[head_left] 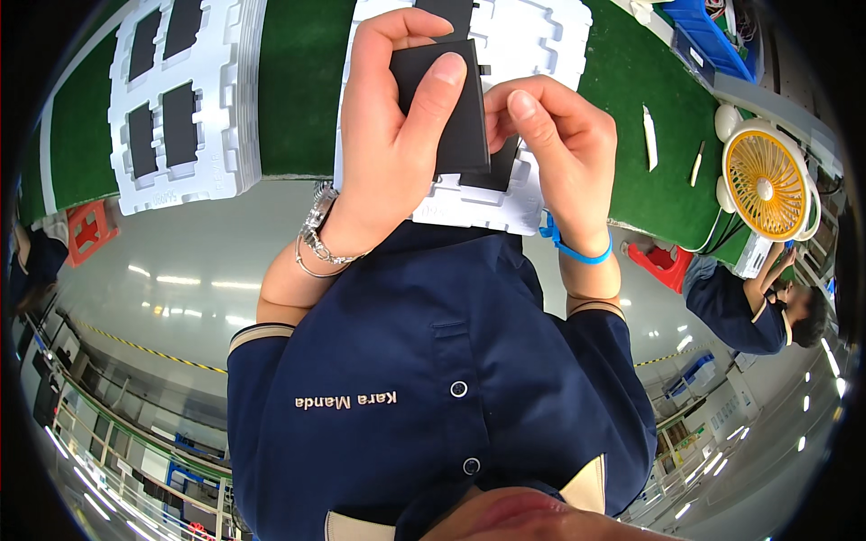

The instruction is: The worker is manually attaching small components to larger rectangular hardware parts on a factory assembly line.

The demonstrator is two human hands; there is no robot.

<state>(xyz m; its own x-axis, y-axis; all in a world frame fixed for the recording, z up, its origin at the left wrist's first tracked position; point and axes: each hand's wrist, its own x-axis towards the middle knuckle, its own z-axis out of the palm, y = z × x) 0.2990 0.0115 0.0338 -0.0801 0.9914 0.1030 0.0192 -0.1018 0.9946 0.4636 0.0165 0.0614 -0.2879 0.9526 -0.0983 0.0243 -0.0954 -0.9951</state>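
My left hand (388,135) grips a flat, black rectangular block (460,135), its thumb across the top face. At the block's right edge my right hand (568,135) is closed in a pinch, thumb against bent forefinger. Whatever those fingertips hold, if anything, is hidden beside the block. Under both hands lies a white molded tray (541,45). Another black block (490,176) rests in it, partly covered by the held one. A further dark block (444,16) shows at the tray's far side, behind my left fingers.
At left, a stack of white trays (216,63) carries several black blocks (180,124) on the green bench (302,90). On the right lie a white slim tool (649,138), a small knife-like tool (697,163), a yellow-and-white fan (765,185) and a blue bin (713,41). A person (749,307) sits beyond.
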